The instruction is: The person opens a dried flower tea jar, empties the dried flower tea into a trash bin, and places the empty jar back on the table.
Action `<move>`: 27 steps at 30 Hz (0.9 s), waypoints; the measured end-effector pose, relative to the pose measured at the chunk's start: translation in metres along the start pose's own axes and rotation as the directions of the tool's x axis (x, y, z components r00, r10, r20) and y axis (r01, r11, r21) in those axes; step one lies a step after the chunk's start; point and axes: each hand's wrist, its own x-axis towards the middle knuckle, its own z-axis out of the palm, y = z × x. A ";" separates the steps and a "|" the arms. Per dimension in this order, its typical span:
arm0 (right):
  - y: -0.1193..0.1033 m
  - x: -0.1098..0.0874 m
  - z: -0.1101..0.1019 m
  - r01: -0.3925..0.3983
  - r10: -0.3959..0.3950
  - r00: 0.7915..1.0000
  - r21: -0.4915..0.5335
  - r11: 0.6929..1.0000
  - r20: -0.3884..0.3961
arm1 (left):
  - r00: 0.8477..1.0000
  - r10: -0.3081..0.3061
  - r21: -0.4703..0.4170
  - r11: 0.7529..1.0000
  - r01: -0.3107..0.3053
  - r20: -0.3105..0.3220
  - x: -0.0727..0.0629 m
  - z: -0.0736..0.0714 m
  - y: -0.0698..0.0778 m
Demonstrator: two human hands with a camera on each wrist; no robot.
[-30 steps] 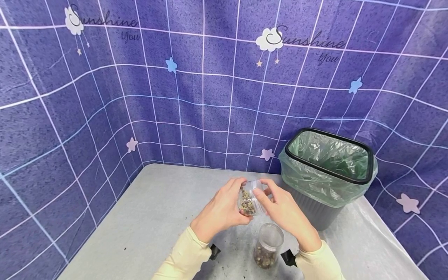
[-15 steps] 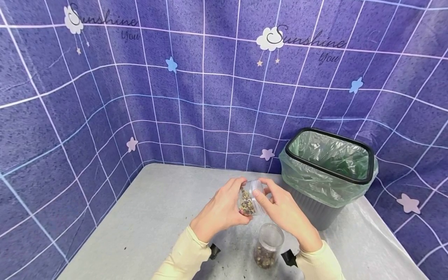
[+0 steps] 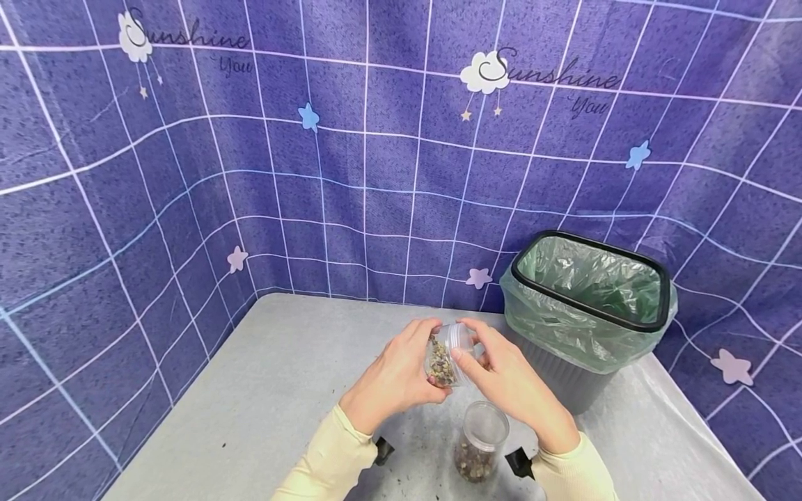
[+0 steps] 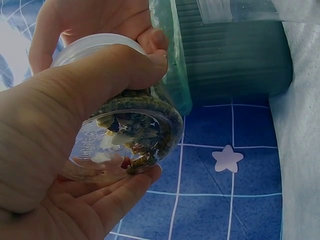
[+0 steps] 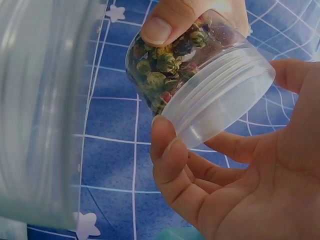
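Note:
A small clear plastic jar (image 3: 441, 365) of dried flower buds is tipped on its side above the table. My left hand (image 3: 391, 372) grips its body, thumb on one side and fingers on the other. At the right end, my right hand (image 3: 510, 365) holds the translucent screw lid (image 5: 225, 95) between thumb and curled fingers; the lid sits on the jar. In the left wrist view the jar's bottom (image 4: 125, 142) faces the camera, buds gathered along one side. A second clear jar (image 3: 479, 445) with brownish contents stands on the table below my hands.
Behind the right hand stands a grey bin (image 3: 570, 376) with a green bag (image 3: 583, 341) under its black rim. Dark crumbs dot the grey table (image 3: 250, 390). A purple gridded cloth (image 3: 376, 153) hangs at the back and sides.
My right thumb and fingers have shifted slightly on the lid. The left hand's grip and the standing jar look the same.

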 end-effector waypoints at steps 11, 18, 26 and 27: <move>0.002 -0.003 0.000 0.115 -0.116 0.993 -0.050 0.992 -0.029 | 1.000 -0.018 -0.004 1.000 0.018 0.016 0.000 -0.002 0.000; 0.002 -0.003 0.000 0.135 -0.136 0.990 -0.041 0.990 -0.032 | 1.000 -0.020 0.005 1.000 0.020 0.017 0.001 -0.003 0.000; -0.002 -0.004 0.001 0.123 -0.124 0.992 -0.046 0.991 -0.020 | 1.000 -0.003 0.002 1.000 0.003 0.000 0.000 -0.003 0.000; -0.002 -0.004 0.001 0.126 -0.127 0.992 -0.048 0.991 -0.020 | 1.000 -0.004 0.000 1.000 0.004 0.000 0.000 -0.003 0.000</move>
